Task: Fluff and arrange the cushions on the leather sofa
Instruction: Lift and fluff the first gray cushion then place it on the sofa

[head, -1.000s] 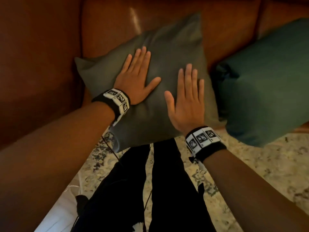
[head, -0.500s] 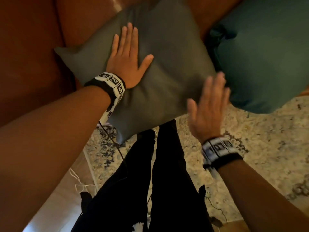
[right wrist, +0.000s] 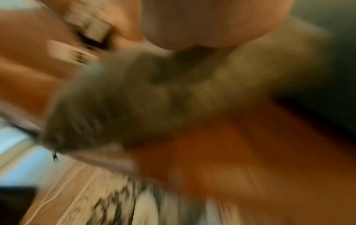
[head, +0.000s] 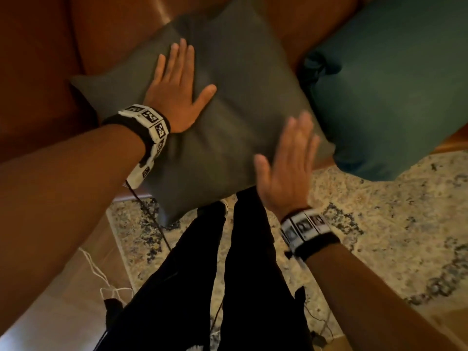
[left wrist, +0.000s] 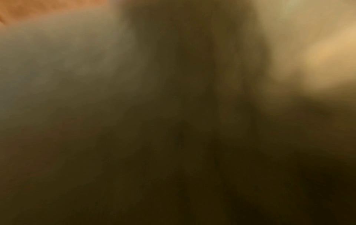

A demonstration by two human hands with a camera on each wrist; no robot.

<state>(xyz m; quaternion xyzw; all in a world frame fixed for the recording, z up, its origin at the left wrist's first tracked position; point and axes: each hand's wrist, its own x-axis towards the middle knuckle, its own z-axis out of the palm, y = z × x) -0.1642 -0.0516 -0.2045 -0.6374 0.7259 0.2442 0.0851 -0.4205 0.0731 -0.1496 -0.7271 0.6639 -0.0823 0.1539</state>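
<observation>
The grey cushion (head: 228, 102) sits in the corner of the leather sofa (head: 38, 59), leaning toward the backrest with its lower corner hanging past the seat edge over the patterned rug (head: 379, 224). The left hand (head: 174, 89) lies flat on it, fingers straight, pressing rather than gripping. The right hand (head: 291, 168) is blurred near the cushion's lower right edge, fingers straight and holding nothing; whether it touches the fabric is unclear. By my reading, the patting of cushion 1 is under way and its final placing is not done. The teal cushion (head: 392, 97) just beside it also juts over the seat edge and looks unarranged. The armrest hems in the left; the open rug side gives room.
</observation>
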